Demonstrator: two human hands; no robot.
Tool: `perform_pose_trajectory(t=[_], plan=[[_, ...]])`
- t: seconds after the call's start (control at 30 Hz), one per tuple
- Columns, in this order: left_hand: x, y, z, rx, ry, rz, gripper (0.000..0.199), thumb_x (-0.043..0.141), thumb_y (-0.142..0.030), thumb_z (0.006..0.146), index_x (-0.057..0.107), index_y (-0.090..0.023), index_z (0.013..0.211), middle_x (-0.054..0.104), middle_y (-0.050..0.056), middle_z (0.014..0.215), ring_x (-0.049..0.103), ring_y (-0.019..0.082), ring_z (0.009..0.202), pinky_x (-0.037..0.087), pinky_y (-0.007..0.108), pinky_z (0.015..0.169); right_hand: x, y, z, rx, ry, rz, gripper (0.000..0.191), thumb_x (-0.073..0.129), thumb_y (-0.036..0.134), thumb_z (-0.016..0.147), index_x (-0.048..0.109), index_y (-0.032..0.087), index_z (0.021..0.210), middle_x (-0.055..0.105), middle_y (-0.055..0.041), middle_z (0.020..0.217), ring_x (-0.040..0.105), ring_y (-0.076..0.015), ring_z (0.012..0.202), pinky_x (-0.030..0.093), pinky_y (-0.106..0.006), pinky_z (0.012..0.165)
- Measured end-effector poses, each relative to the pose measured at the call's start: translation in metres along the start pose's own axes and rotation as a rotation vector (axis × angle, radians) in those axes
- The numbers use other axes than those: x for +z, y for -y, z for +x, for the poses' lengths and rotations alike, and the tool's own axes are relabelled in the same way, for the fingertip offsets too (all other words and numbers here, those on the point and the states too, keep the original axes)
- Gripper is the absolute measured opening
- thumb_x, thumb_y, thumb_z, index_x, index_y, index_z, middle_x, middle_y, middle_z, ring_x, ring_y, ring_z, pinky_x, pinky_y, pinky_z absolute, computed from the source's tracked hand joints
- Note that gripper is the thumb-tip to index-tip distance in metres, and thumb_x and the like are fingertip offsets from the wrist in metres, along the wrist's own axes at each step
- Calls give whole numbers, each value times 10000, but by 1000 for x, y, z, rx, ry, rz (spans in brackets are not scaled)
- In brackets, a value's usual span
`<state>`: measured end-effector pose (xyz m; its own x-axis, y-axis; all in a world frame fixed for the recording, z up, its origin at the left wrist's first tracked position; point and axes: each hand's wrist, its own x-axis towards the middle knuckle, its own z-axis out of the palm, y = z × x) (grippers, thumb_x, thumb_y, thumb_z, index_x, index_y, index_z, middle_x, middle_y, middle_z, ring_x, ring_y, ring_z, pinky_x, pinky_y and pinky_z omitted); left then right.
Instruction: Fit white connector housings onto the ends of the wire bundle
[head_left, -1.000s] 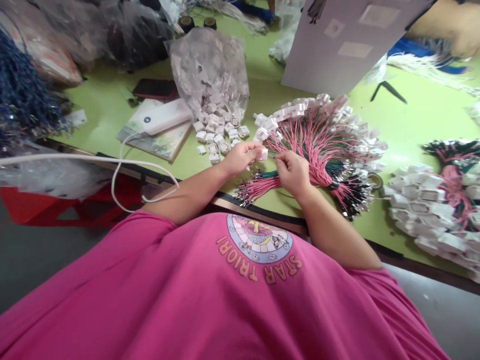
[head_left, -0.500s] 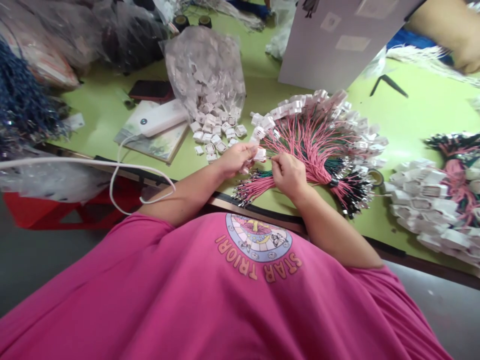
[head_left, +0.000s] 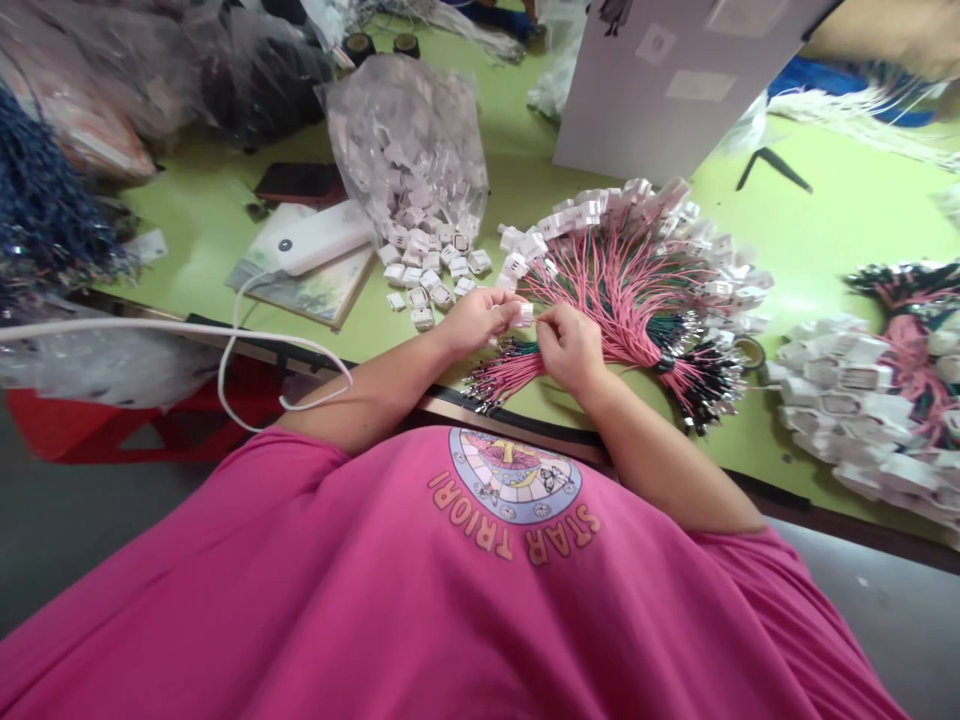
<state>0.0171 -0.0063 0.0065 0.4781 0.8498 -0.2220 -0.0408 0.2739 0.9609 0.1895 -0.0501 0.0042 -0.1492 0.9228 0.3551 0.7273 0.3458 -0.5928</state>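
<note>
Between the fingers of my left hand [head_left: 480, 322] is a white plastic connector housing [head_left: 524, 314]. My right hand [head_left: 571, 345] is closed in a pinch close to the housing; whatever its fingertips grip is too small to make out, perhaps a wire end. Under and beside the right hand runs a bundle of pink and green wires [head_left: 622, 285], with white housings [head_left: 585, 212] fanned out at the far end. Loose metal-tipped wire ends [head_left: 491, 380] lie just below my hands. A second group of black and metal ends [head_left: 705, 385] spreads to the right.
Loose white housings [head_left: 431, 265] spill from a clear plastic bag [head_left: 409, 130]. A white device [head_left: 326, 238] with a cable rests on a booklet [head_left: 345, 290], near a phone [head_left: 300, 182]. Another wire bundle [head_left: 911, 365] lies right. Behind a grey panel [head_left: 652, 90], another person's arm [head_left: 885, 35] shows.
The white housing in my left fingers has turned slightly and sits nearer the right fingertips. My right hand has shifted a little left. The other person's arm has moved up.
</note>
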Motion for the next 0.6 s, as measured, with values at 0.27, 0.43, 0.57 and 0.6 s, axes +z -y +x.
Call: perform_pose_trajectory(t=[0.27, 0.43, 0.57, 0.6], plan=[[-1, -2, 2, 50, -47, 109, 448, 708, -511, 720, 636, -123, 932, 533, -25, 619, 388, 39, 457, 304, 191, 432, 3, -8, 3, -55, 87, -80, 174, 402, 218, 877, 568, 194, 835, 649, -79, 796, 580, -195, 760, 435, -321, 729], [-9, -9, 0, 226, -275, 399, 267, 648, -381, 800, 649, -141, 918, 660, 32, 837, 560, 95, 717, 425, 213, 700, -17, -10, 9, -117, 60, -104, 184, 440, 224, 887, 615, 190, 932, 666, -98, 919, 598, -212, 882, 464, -351, 797], [-14, -13, -1, 289, -375, 609, 199, 632, -327, 811, 636, -154, 910, 651, 39, 886, 567, 138, 834, 409, 231, 775, -23, 2, 1, -264, 144, -239, 262, 423, 160, 886, 635, 188, 1039, 646, -123, 1075, 577, -229, 980, 455, -370, 850], [-15, -13, -1, 292, -394, 626, 187, 645, -310, 799, 627, -157, 905, 645, 44, 900, 562, 150, 861, 410, 238, 778, -20, 5, 0, -291, 233, -284, 262, 418, 137, 881, 649, 180, 997, 652, -123, 1030, 580, -226, 943, 456, -361, 826]])
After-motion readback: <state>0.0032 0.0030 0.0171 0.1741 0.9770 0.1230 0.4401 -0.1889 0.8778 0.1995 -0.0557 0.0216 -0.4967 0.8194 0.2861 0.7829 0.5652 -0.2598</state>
